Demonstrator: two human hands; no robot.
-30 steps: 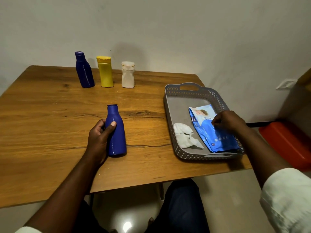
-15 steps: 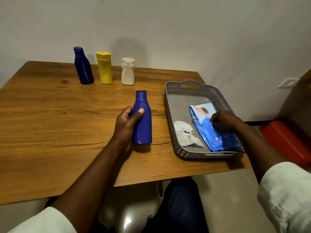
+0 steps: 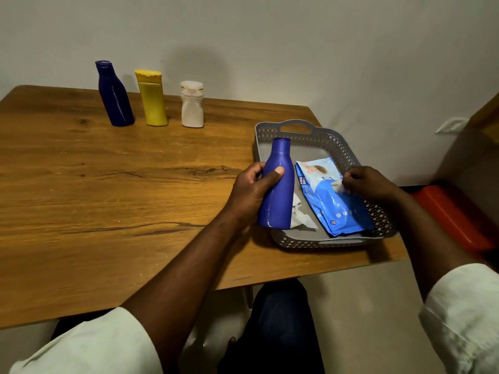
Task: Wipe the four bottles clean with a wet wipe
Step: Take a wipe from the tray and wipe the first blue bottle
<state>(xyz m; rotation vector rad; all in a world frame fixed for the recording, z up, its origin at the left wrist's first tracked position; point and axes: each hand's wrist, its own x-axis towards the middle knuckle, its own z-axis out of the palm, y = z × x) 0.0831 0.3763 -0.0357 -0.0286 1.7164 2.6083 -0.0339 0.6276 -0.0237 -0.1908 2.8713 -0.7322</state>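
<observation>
Single head-worn wide-angle view, looking forward and down across the wooden table (image 3: 113, 201) toward the wall behind; both hands near, low centre-right; own lap and floor visible at bottom edge; no second view to overlap

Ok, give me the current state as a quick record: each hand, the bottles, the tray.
left hand: grips blue bottle, held upright over the tray's near-left edge
right hand: pinches a white wipe at the wipes pack
row at wall: dark blue bottle, yellow bottle, white bottle
grey tray: holds the pack and a crumpled wipe
</observation>
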